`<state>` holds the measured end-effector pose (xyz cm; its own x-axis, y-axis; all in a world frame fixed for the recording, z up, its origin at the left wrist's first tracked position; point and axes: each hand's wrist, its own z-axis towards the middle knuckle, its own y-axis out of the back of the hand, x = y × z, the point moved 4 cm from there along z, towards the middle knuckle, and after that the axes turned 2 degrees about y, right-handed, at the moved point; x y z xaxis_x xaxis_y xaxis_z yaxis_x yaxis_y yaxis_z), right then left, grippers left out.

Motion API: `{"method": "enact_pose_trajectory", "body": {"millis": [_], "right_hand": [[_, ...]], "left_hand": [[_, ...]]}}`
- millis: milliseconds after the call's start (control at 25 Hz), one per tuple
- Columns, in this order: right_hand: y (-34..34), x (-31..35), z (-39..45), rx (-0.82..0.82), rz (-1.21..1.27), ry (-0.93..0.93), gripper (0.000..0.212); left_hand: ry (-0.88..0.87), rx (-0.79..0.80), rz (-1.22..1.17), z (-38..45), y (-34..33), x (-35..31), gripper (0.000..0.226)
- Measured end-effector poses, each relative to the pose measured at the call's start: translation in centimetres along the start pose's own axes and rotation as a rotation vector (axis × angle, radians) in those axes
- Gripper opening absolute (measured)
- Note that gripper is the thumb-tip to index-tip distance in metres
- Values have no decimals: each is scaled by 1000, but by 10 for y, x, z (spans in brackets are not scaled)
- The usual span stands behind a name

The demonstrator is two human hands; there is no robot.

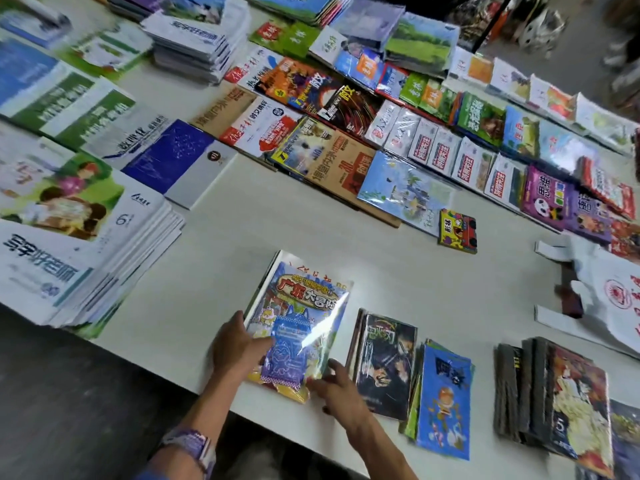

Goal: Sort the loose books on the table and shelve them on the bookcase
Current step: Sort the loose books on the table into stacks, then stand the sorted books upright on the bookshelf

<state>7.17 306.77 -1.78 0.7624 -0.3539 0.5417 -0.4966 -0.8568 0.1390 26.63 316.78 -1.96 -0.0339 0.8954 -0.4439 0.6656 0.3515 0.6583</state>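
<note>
Dark manga pile beside shrink-wrapped book

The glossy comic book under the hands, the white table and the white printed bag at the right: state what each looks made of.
Glossy comic book: paper in clear plastic film, judging by the bright streaky glare and crinkled edges. White table: smooth matt surface, probably laminate or painted board; the core cannot be seen. White printed bag: thin, soft plastic by the look of it, lying limp and creased.
</note>
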Motion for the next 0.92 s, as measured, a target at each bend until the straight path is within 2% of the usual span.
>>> {"method": "enact_pose_trajectory", "body": {"millis": [120,240,320,400,440,520,680,840,920], "right_hand": [[-8,-4,12,-25,75,5,50],[-8,-9,19,-41,124,4,49],[-2,-14,23,-63,151,28,41],[6,-18,28,-65,176,43,43],[9,-19,29,-47,181,42,43],[15,-23,28,-8,193,58,34],[21,-30,18,161,145,65,35],[2,-34,-7,396,115,93,53],[-19,-37,-33,538,160,23,36]], "left_hand": [[28,38,18,11,3,0,79],[118,115,-123,19,7,10,83],[172,205,-274,17,0,16,68],[193,278,-387,-1,-12,12,42],[185,275,-431,-10,-18,12,36],[161,220,-518,-24,-26,13,33],[107,6,-667,-70,-24,21,34],[136,-268,-940,-151,-16,52,39],[149,-414,-1070,-190,-10,77,41]]}}
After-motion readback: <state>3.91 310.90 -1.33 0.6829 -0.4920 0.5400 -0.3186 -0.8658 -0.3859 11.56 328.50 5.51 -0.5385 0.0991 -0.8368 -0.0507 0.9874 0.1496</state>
